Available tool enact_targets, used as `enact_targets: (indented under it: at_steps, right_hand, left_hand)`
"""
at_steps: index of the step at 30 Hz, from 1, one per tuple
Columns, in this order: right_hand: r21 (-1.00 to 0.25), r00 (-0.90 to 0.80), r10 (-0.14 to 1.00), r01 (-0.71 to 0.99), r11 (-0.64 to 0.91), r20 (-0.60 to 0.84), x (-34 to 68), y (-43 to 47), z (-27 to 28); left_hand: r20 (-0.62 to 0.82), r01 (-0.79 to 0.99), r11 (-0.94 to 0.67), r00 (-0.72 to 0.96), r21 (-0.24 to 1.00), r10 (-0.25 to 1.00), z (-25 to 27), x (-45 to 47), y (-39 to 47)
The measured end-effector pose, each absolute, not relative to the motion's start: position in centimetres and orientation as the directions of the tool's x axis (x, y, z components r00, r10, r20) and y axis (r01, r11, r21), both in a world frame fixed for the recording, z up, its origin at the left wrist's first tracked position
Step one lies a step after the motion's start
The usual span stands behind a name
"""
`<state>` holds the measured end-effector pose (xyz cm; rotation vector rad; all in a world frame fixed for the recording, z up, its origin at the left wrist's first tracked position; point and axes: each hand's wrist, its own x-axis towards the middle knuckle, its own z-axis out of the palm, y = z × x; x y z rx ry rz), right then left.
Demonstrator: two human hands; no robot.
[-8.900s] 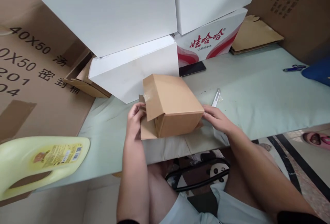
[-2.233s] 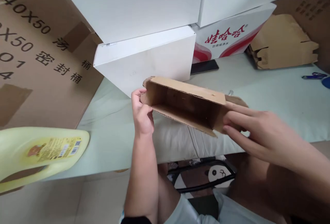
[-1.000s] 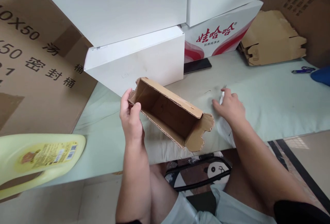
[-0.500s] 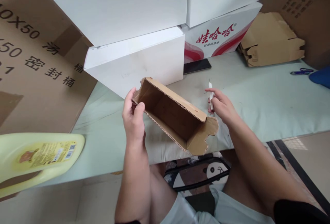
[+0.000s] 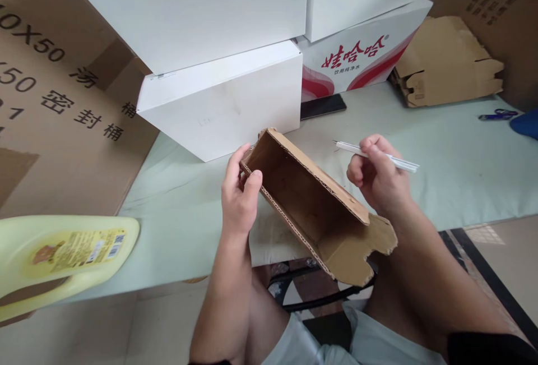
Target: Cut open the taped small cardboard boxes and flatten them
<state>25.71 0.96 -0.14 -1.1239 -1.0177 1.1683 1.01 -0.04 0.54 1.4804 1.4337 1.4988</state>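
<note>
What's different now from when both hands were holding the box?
The right hand let go of the cardboard box and picked up the slim white tool. The box moved to the right and closer to the person, its right end swinging nearer. The left hand still grips its left end; the yellow bottle and flat black thing stayed put.

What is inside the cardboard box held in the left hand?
Inside the cardboard box, bare brown cardboard shows; no contents are visible. The darkest recess is too shadowed to read, and the left hand covers one corner of the opening.
</note>
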Motion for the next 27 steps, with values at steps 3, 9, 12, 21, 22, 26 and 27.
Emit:
enact_targets:
  at_steps: [3, 9, 12, 21, 22, 26, 27]
  right_hand:
    - [-0.975, 0.094, 0.991, -0.190, 0.114, 0.098, 25.6, 0.0, 0.7]
    - [-0.956, -0.092, 0.963, -0.175, 0.235, 0.253, 24.9, -1.7, 1.3]
    - [-0.943, -0.134, 0.943, -0.182, 0.279, 0.304, 24.9, -1.9, 1.4]
    - [-0.946, -0.155, 0.942, -0.180, 0.270, 0.298, 25.2, -1.9, 1.3]
    - [-0.943, -0.157, 0.939, -0.187, 0.275, 0.305, 25.2, -1.9, 1.3]
    - [-0.938, -0.151, 0.936, -0.193, 0.287, 0.318, 25.1, -1.9, 1.3]
    - [-0.939, -0.149, 0.937, -0.194, 0.285, 0.315, 25.2, -1.9, 1.3]
  left_hand:
    - [0.302, 0.275, -0.245, -0.186, 0.930, 0.935, 0.5, 1.2, -0.2]
    - [0.301, 0.270, -0.247, -0.185, 0.931, 0.935, 0.7, 1.5, -0.2]
    - [0.305, 0.269, -0.252, -0.177, 0.930, 0.936, 0.6, 1.6, -0.2]
    - [0.305, 0.271, -0.254, -0.166, 0.928, 0.938, 0.2, 1.6, -0.1]
    - [0.305, 0.270, -0.254, -0.166, 0.929, 0.938, 0.2, 1.6, 0.0]
    - [0.298, 0.260, -0.250, -0.168, 0.933, 0.939, 0.2, 1.5, 0.0]
    - [0.296, 0.258, -0.248, -0.168, 0.934, 0.940, 0.1, 1.5, 0.0]
